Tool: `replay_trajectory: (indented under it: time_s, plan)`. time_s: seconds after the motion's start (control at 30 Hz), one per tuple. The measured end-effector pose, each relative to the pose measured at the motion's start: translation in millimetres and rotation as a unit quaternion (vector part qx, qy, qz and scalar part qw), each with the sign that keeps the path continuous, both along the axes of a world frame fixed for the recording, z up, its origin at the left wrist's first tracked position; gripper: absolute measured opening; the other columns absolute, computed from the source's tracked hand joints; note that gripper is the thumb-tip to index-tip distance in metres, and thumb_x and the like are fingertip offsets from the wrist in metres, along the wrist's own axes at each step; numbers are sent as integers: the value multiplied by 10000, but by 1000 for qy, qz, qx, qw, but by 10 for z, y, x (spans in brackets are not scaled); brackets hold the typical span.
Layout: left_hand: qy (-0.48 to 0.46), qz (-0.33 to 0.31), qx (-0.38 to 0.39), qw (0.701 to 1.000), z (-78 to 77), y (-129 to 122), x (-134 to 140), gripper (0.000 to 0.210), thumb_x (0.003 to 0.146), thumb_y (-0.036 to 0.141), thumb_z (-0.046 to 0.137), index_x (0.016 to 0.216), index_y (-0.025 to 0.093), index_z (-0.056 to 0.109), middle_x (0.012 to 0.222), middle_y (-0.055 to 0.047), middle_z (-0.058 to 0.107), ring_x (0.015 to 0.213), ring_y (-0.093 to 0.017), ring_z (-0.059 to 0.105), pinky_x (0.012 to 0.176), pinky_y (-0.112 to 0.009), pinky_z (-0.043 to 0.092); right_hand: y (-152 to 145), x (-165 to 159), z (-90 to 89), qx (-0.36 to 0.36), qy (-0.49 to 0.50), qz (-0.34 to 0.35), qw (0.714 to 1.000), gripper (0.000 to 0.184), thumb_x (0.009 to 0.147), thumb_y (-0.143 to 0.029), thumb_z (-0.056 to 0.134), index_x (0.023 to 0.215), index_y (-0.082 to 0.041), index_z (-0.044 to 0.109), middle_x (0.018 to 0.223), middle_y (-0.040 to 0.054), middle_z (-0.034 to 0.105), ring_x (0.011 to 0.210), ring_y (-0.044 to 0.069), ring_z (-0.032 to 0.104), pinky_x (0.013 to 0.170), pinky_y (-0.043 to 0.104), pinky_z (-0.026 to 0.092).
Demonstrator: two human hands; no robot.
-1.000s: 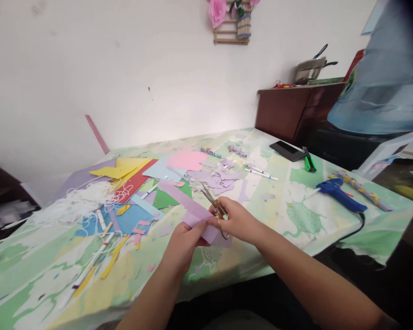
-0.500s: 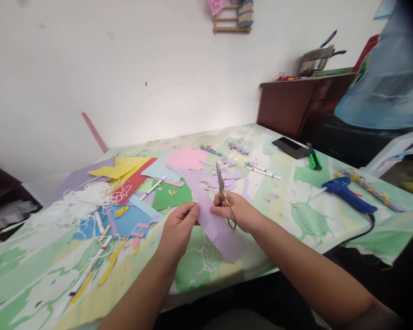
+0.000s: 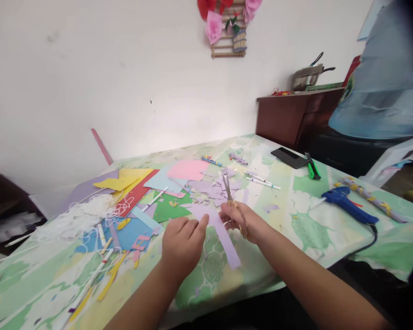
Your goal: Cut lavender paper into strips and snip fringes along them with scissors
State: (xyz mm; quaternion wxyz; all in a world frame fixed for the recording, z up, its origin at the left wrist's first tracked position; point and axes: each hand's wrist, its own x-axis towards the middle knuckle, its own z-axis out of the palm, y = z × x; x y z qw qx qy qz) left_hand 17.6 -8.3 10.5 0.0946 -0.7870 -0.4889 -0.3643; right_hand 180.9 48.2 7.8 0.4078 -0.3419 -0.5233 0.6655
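Note:
A light purple paper strip (image 3: 227,240) runs between my hands above the table, its lower end hanging toward me. My left hand (image 3: 184,243) is closed on the strip's left side, back of the hand up, with the thumb hidden. A pair of scissors (image 3: 228,189) with gold-coloured handles is in my right hand (image 3: 242,222), blades pointing up and away from me, slightly parted. The fingers of that hand also lie by the strip's right edge; whether they pinch it I cannot tell. Purple paper scraps (image 3: 211,190) lie just beyond the hands.
Left are tangled white string (image 3: 77,215), coloured paper sheets (image 3: 132,178) and yellow paper strips (image 3: 112,277). Right are a blue glue gun (image 3: 347,204), a wrapped stick (image 3: 375,199), a green box cutter (image 3: 312,167) and a black phone-like slab (image 3: 289,157). White marker-like sticks (image 3: 263,183) lie behind.
My view has tipped up a little. The left hand has rolled from a thumb-and-finger pinch to back up, and the strip has shifted and looks narrower. The scissors stay in the right hand.

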Motion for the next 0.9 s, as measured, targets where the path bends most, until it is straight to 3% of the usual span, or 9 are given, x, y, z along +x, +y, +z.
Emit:
replay_trajectory:
  time_s: [0.1, 0.17, 0.23, 0.33, 0.4, 0.53, 0.67, 0.8, 0.9]
  plan:
    - [-103, -42, -58, 992, -75, -55, 119, 309, 650, 185, 510, 938, 278, 571, 887, -56, 594, 879, -201, 494, 823, -325, 308, -124, 0, -149, 26, -34, 27, 999, 246, 580, -303, 580, 626, -174, 376, 503, -59, 395, 456, 66, 391, 435, 195, 311]
    - [-220, -65, -138, 964, -63, -70, 173, 264, 642, 208, 520, 891, 255, 590, 933, -48, 574, 900, -196, 488, 831, -321, 327, -172, -27, -186, 36, -21, 11, 999, 237, 581, -255, 570, 620, -181, 349, 488, -79, 344, 437, 54, 351, 425, 188, 281]
    - [-385, -79, -231, 890, -23, -51, 198, 228, 643, 247, 518, 864, 237, 575, 882, -33, 567, 824, -176, 515, 766, -330, 392, -181, -49, -193, 60, -23, -13, 998, 226, 583, -229, 556, 618, -182, 338, 509, -82, 325, 447, 48, 326, 436, 185, 273]
    - [-579, -103, -332, 738, 35, 33, 198, 224, 629, 276, 538, 845, 218, 519, 728, 13, 537, 674, -130, 528, 622, -322, 458, -131, -62, -189, 115, -74, -12, 991, 181, 601, -227, 523, 642, -186, 352, 519, -81, 318, 445, 50, 297, 429, 186, 257]
    - [-589, -115, -392, 697, 40, 105, 183, 239, 605, 267, 567, 822, 174, 531, 715, -7, 549, 668, -130, 527, 596, -301, 460, -72, -64, -184, 155, -129, -15, 979, 159, 609, -234, 507, 664, -189, 365, 518, -79, 326, 446, 56, 293, 425, 188, 253]
    - [-568, -47, -400, 717, -51, 226, 131, 228, 553, 269, 609, 705, 100, 593, 683, -58, 583, 639, -134, 535, 551, -247, 452, -2, -36, -131, 232, -267, -65, 933, 145, 624, -289, 493, 655, -187, 395, 554, -53, 387, 501, 79, 349, 465, 204, 279]
    - [-605, -11, -355, 712, -144, 293, 80, 208, 537, 279, 619, 651, 107, 587, 606, -19, 572, 572, -103, 539, 558, -237, 457, -170, 56, -32, 258, -355, -125, 890, 270, 654, -439, 443, 601, -181, 383, 555, -35, 382, 505, 88, 343, 454, 214, 262]
    - [-641, -5, -307, 703, -107, 298, 62, 178, 547, 277, 612, 618, 119, 571, 592, 9, 568, 594, -85, 548, 643, -236, 459, -432, 98, -47, 217, -304, 67, 925, 345, 739, -478, 283, 595, -178, 374, 508, -39, 317, 451, 74, 297, 405, 204, 233]
    - [-640, 8, -283, 714, -35, 264, 63, 197, 542, 279, 616, 646, 116, 577, 565, 9, 568, 557, -94, 550, 591, -239, 470, -479, 71, -129, 190, -324, 79, 923, 403, 738, -519, 238, 571, -176, 368, 496, -37, 305, 435, 71, 259, 397, 210, 215]
